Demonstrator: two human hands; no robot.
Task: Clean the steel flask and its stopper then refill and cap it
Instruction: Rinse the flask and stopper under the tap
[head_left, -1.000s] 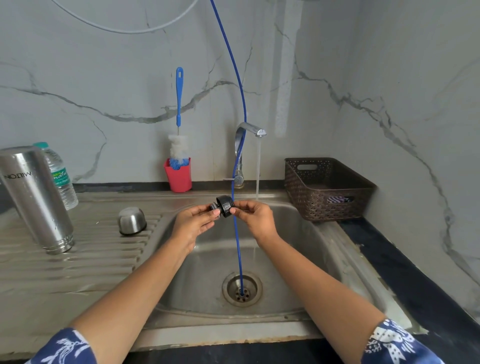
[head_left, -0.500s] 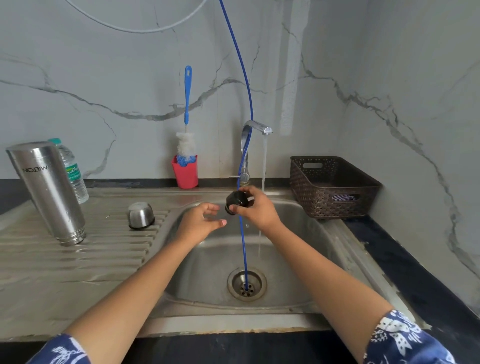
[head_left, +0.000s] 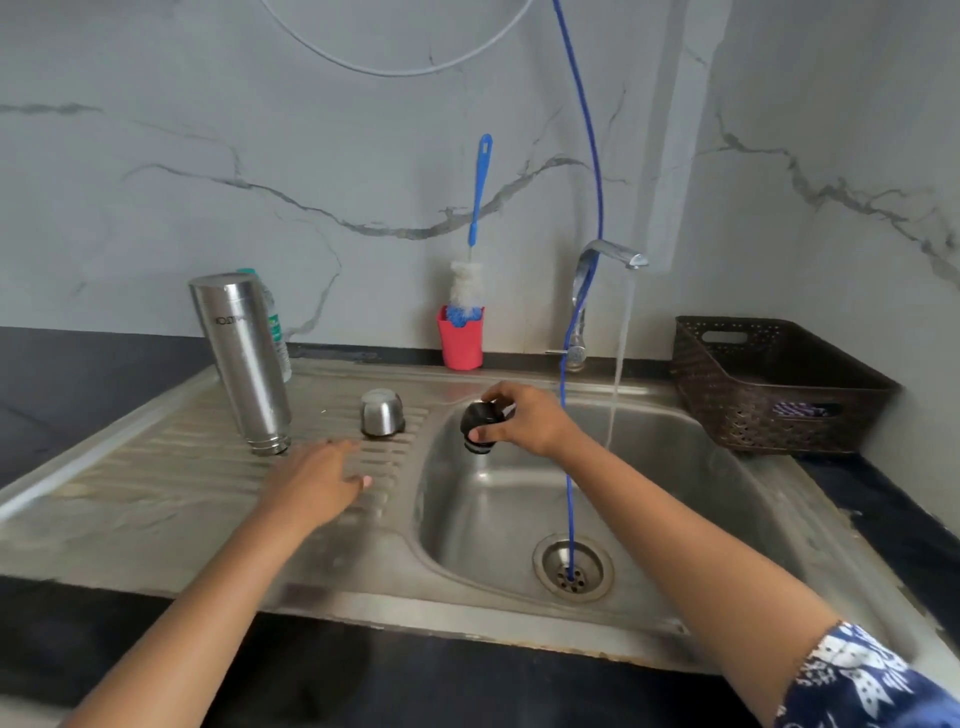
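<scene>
The steel flask (head_left: 244, 364) stands upside down on the ribbed drainboard (head_left: 156, 483), left of the sink. Its steel cup lid (head_left: 382, 412) sits upside down a little to its right. My right hand (head_left: 524, 418) grips the black stopper (head_left: 480, 427) over the left edge of the sink basin (head_left: 649, 493). My left hand (head_left: 317, 483) hovers over the drainboard with fingers spread and straight, holding nothing, just in front of the flask and the lid. Water runs from the tap (head_left: 608, 260) into the basin, to the right of the stopper.
A red holder (head_left: 461, 340) with a blue-handled bottle brush (head_left: 477, 208) stands at the wall. A plastic water bottle (head_left: 278, 332) stands behind the flask. A brown basket (head_left: 769, 384) sits right of the sink. A blue hose (head_left: 582, 156) hangs down into the drain (head_left: 573, 569).
My left hand let go of the stopper and moved left over the drainboard toward the flask. My right hand kept the stopper and carried it left, away from the water stream.
</scene>
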